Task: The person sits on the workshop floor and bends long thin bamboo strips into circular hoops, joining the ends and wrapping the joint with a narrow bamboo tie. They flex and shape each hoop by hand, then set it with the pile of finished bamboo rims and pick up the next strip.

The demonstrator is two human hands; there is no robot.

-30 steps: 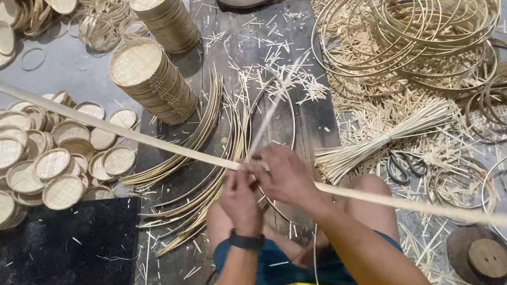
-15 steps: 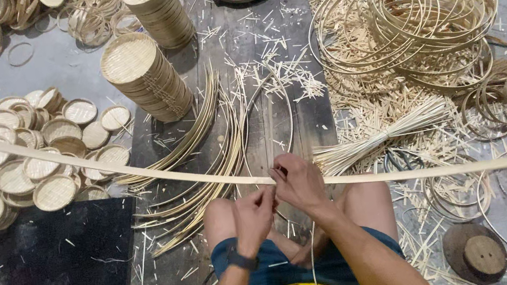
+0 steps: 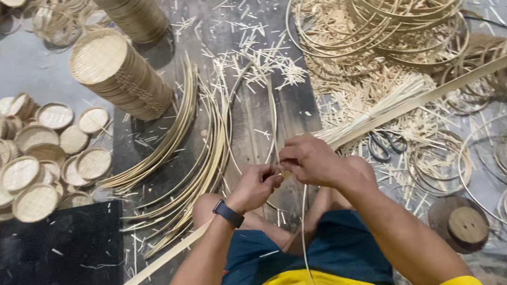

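Both hands meet just above the person's knees, fingers closed on one long bamboo strip [image 3: 448,85]. The left hand [image 3: 256,186] pinches it from the near side; the right hand [image 3: 309,160] grips it from above, the two hands touching at the fingertips. A dark watch [image 3: 228,214] sits on the left wrist.

The strip runs from the hands up and away to the right, and its other length passes under the left forearm and slants down to the left. A thin sliver [image 3: 305,234] hangs from the hands toward the lap (whether it is attached to the strip cannot be told).

Beyond the hands lies a dark wooden board [image 3: 253,38] strewn with offcuts, with a sheaf of curved bamboo slats [image 3: 187,161] on its left edge. Farther left: a stack of round woven lids [image 3: 117,72] and loose woven lids [image 3: 16,177]. To the right: scissors [image 3: 386,142] just beside the right hand, a bundle of thin sticks [image 3: 376,107], and coiled bamboo hoops [image 3: 385,1] beyond.
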